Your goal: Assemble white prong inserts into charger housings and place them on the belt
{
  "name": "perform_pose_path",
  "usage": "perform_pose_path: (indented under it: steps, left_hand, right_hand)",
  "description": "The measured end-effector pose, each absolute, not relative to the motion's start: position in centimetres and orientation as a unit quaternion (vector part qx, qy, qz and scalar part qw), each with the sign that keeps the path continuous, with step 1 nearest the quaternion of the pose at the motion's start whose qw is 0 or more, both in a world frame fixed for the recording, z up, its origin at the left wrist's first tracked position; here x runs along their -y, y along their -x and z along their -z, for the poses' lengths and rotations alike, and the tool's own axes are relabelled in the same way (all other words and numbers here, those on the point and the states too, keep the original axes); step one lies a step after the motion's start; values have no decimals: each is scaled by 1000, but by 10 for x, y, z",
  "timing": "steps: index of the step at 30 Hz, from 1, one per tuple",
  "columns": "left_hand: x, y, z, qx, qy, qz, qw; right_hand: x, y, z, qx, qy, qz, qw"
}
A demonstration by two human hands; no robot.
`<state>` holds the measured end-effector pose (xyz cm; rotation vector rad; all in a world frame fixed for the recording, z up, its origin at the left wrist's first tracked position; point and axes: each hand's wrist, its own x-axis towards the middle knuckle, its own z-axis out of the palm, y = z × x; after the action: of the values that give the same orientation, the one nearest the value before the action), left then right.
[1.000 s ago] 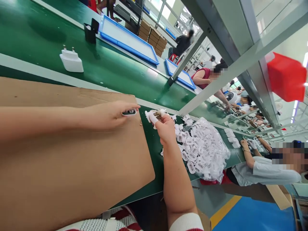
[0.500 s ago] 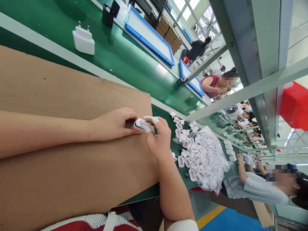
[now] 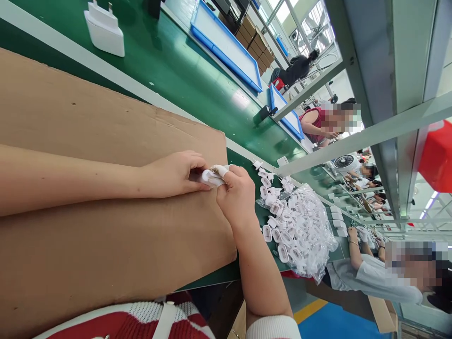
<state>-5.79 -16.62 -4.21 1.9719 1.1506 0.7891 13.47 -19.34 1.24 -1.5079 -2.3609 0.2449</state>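
Observation:
My left hand (image 3: 174, 174) is closed around a small white plastic charger housing (image 3: 208, 178) over the sheet of brown cardboard (image 3: 116, 240). Most of the housing is hidden by fingers. My right hand (image 3: 237, 195) pinches at the housing's near end, its thumb and fingers pressed against it. White coverings wrap some of the right fingertips. Just beyond the right hand, loose white plug parts (image 3: 267, 234) lie on the green table beside a clear plastic bag (image 3: 307, 230) full of similar parts.
A white two-pin charger (image 3: 105, 32) stands on the green conveyor surface (image 3: 169, 70) past a pale rail. Blue-rimmed trays (image 3: 229, 47) line its far side. A metal frame post (image 3: 310, 146) crosses at right. A co-worker in a grey shirt (image 3: 374, 275) works at the right.
The right fingers have folded over the housing's end, covering the opening that showed before. Both hands have shifted slightly to the right, and the view has tilted a little.

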Motion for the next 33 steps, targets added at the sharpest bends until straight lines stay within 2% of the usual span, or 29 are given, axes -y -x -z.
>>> perform_pose_path:
  steps: [4,10,13,15,17,20,22,24,33]
  left_hand:
    - [168,58,38,-457,-756,-301,358]
    - [171,57,35,-445,-765,-298,357]
    - [171,56,42,-455,-755,-305,361]
    - [170,56,49,-456,-747,-312,370]
    - [168,57,55,-448,-752,-309,371]
    - [166,59,57,-440,-767,-298,360]
    - [164,60,56,-435,-769,-301,358]
    - [163,62,54,-425,-772,-309,357]
    - [161,64,60,-385,-798,-323,333]
  right_hand:
    - [195,-136,-8,807,551,-112,180]
    - [198,-143,6,754,537,-224,305]
    - [181,-161,2,722,561,-209,346]
    - [161,-179,-6,694,631,-147,316]
    - [140,-197,-15,657,713,-96,225]
    - [115,-218,-25,592,797,-93,71]
    - [107,-224,-26,569,814,-111,13]
    - [107,-224,-23,574,810,-119,-2]
    - [147,-194,-30,671,734,-94,34]
